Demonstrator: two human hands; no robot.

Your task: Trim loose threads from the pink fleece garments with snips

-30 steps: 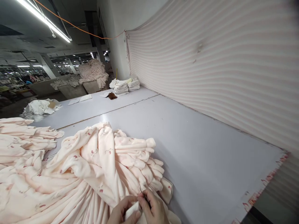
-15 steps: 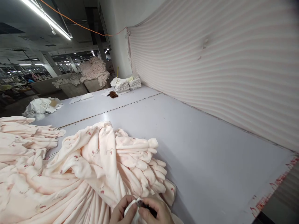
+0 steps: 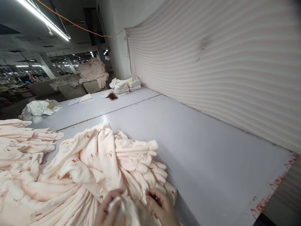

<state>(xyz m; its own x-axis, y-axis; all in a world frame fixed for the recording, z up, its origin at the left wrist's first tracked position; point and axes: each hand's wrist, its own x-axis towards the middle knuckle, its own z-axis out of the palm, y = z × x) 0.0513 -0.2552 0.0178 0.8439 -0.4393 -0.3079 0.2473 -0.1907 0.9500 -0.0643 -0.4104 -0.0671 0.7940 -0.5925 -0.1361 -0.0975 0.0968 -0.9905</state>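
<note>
At the bottom middle, my left hand [image 3: 108, 207] pinches the pale edge of a soft cream-pink fleece garment [image 3: 128, 211], blurred by motion. My right hand [image 3: 162, 207], a little to the right, is curled and apart from my left. A small dark tool [image 3: 153, 196] shows between its fingers; blur hides its shape. Around both hands lies a big heap of cream-pink fleece garments [image 3: 77, 175] with small red printed figures. Their folded ends fan out to the right on the table.
The grey table [image 3: 207, 163] runs along a wall hung with striped cloth [image 3: 211, 62]. Stacked white cloths [image 3: 122, 87] stand at the far end, near a pixelated brown item [image 3: 113, 96]. White cloth [image 3: 37, 108] lies far left. Heaped bins [image 3: 92, 86] stand beyond.
My hands were together at the fabric edge, with the dark tool's metal tip against it. Now they have parted, my left hand moving left with the fabric and my right hand slightly right.
</note>
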